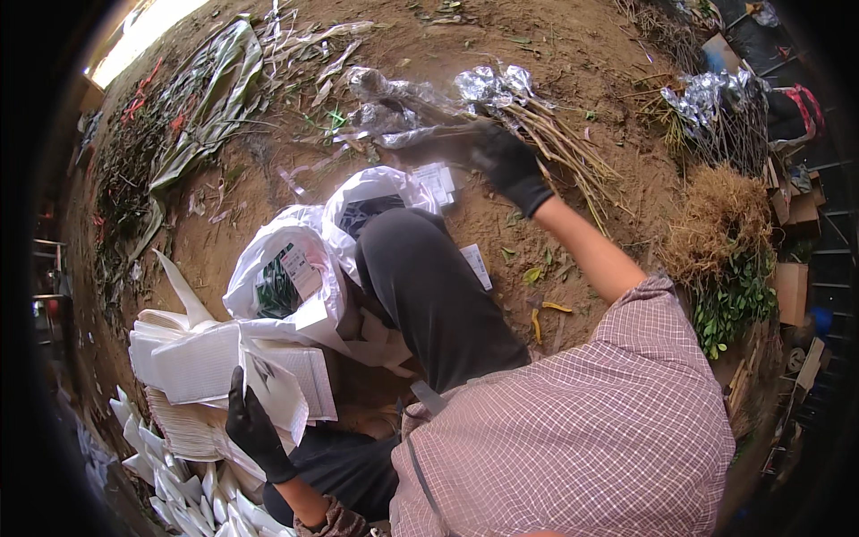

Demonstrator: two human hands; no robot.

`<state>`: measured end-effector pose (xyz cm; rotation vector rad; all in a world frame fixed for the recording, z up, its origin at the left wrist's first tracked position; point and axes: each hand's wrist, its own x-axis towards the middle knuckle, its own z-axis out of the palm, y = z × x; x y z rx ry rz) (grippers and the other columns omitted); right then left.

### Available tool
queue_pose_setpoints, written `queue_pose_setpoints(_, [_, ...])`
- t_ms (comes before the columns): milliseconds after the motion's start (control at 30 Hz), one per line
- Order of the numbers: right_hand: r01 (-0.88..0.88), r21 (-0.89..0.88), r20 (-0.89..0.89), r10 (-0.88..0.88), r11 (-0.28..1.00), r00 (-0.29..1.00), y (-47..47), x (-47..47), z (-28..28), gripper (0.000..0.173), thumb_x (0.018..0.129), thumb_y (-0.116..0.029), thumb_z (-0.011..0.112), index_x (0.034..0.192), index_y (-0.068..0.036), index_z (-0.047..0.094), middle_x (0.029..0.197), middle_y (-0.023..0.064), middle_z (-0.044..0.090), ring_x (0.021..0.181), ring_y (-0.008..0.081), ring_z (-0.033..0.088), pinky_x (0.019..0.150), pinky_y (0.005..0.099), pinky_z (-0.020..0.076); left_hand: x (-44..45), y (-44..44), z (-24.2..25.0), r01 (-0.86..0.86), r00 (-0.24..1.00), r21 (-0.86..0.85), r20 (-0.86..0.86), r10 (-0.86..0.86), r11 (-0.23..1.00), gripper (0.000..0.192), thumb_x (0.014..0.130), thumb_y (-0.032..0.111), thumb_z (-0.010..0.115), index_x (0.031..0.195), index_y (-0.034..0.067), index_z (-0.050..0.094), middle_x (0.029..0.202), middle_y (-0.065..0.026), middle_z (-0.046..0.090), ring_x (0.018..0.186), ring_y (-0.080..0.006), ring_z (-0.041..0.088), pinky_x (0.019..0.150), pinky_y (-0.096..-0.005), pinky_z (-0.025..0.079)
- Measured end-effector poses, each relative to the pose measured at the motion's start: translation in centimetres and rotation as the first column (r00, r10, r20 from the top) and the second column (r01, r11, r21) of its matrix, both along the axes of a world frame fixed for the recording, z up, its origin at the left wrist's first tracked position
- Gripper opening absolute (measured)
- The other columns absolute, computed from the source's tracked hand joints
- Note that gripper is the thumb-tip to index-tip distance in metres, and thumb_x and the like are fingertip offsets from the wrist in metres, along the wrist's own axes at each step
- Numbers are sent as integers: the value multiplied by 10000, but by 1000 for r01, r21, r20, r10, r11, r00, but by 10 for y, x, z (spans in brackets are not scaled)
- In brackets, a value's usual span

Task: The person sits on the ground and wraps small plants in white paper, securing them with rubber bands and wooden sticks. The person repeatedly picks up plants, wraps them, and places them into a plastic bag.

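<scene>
My left hand [255,426], in a black glove, grips the edge of a white padded envelope [278,389] beside a stack of flat padded envelopes [181,423]. My right hand [507,164], gloved in black and blurred, reaches out over the soil at the bare plant stems [560,144], whose ends are wrapped in silver foil [486,87]. Its fingers meet a darker stem bundle with foil [396,111]; whether they close on it is unclear. Two white plastic bags stand by my knee; the nearer bag [235,288] holds green packets and a printed label [302,272].
Yellow-handled pliers [537,322] and label stacks [436,181] lie on the soil. Filled white envelopes [201,497] stand at lower left. Rooted leafy plants [718,235] and foil-wrapped stems [725,107] are at right. A crumpled plastic sheet [215,101] lies at upper left.
</scene>
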<state>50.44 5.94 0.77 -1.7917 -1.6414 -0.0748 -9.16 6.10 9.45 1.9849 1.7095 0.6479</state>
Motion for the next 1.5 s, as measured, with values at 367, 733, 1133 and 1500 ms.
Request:
queue_pose_setpoints(367, [681, -606, 463, -513, 411, 723, -105, 235, -80, 334, 916, -305, 705, 1196, -124, 674, 1033, 154, 745, 957, 345, 715, 822, 479, 563, 4, -1, -42, 55, 978, 1, -199, -53, 999, 365, 971, 64, 567, 1314, -7, 669, 1294, -170, 713, 1187, -287, 700, 999, -368, 529])
queue_pose_setpoints(733, [325, -321, -72, -365, 890, 928, -192, 131, 68, 434, 925, -337, 755, 1255, -62, 695, 1033, 138, 775, 941, 276, 761, 768, 383, 567, -14, 12, -85, 59, 981, 111, -190, -37, 992, 264, 936, 162, 691, 1180, 80, 746, 1133, -145, 757, 1024, -318, 737, 880, -385, 570])
queue_pose_setpoints(1133, [-274, -447, 29, 320, 851, 947, -198, 7, 202, 379, 713, -109, 841, 1084, -53, 786, 783, 161, 705, 637, 279, 677, 612, 359, 519, -13, 23, -74, -298, 951, 110, -51, 305, 948, 252, 923, 241, 711, 1141, 123, 757, 1080, -143, 751, 951, -345, 730, 819, -421, 573])
queue_pose_setpoints(1500, [-311, -343, 339, 426, 886, 839, -211, -70, 189, 436, 737, -179, 874, 1159, -182, 766, 704, 52, 667, 588, 241, 627, 571, 374, 486, -32, 25, -114, -251, 968, 129, 32, 249, 959, 277, 955, 259, 689, 1196, 136, 748, 1131, -142, 751, 999, -335, 732, 859, -405, 572])
